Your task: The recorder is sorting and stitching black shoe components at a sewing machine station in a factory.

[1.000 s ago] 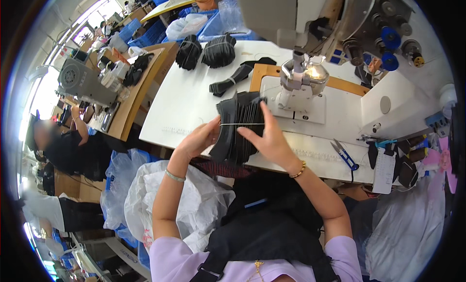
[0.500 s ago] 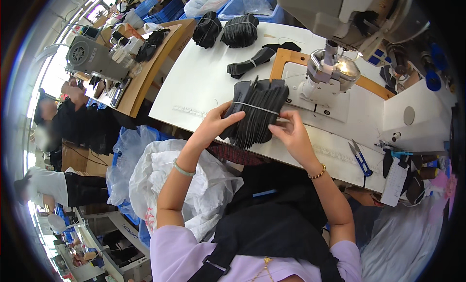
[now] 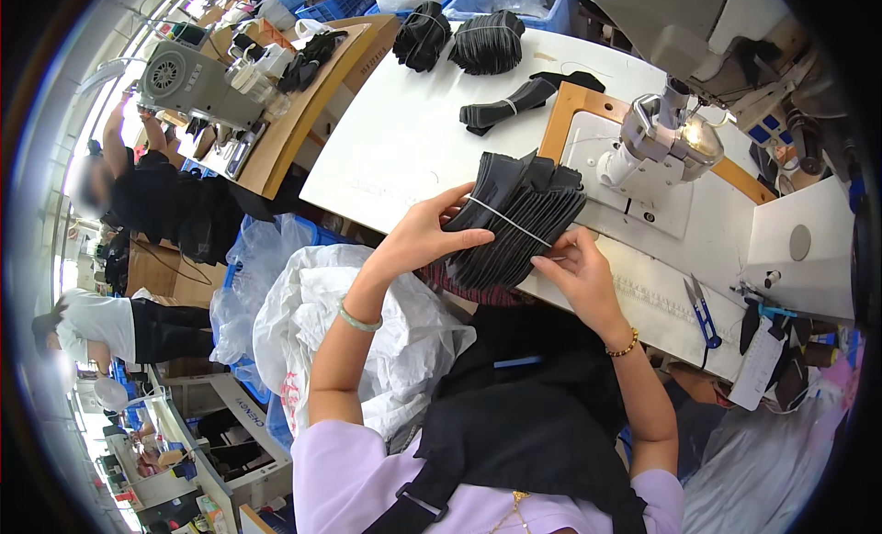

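Note:
A thick bundle of black fabric pieces (image 3: 519, 224), stacked in many layers, stands tilted at the near edge of the white table. Round its middle runs a thin white tie (image 3: 508, 219). My left hand (image 3: 432, 233) grips the bundle's left side, with the thumb across the front and the fingers behind. At the right side, the thumb and forefinger of my right hand (image 3: 581, 269) are pinched together on the end of the tie, close against the layers. The exact tips are hard to make out.
A sewing machine (image 3: 657, 139) with its lamp lit stands right of the bundle. Several tied black bundles (image 3: 487, 45) lie farther back on the white table (image 3: 367, 134). Blue-handled thread snips (image 3: 703, 312) lie at the right front edge. A white sack (image 3: 349, 350) sits below left.
The bundle has turned clockwise, so its tie now slopes down to the right. My right hand has moved from beside the bundle to pinch the tie's end. The whole view has shifted a little.

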